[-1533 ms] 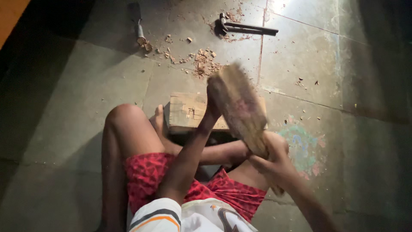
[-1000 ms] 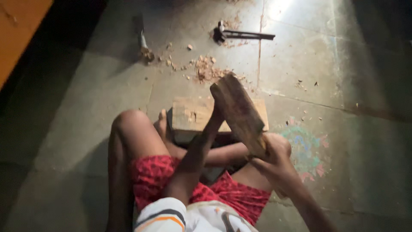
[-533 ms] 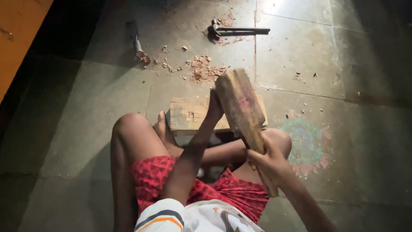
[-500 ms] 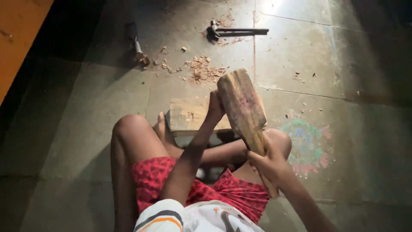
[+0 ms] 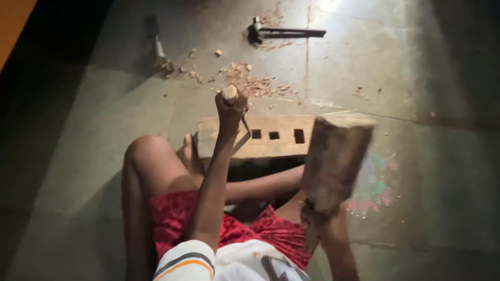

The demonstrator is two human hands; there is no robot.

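I note three square mortises cut in the wooden plank (image 5: 271,138) on the floor (image 5: 416,93). My left hand (image 5: 232,106) grips the chisel (image 5: 234,112) upright there; right hand (image 5: 325,221) clutches the raised wooden mallet (image 5: 336,158). Cutting appears unfinished.

Motion-blurred wooden mallet (image 5: 336,158); chisel (image 5: 240,125) tip behind left hand (image 5: 232,106).

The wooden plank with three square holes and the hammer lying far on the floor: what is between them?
In the head view, wood chips lie scattered on the bare floor between the plank and the hammer; nothing else.
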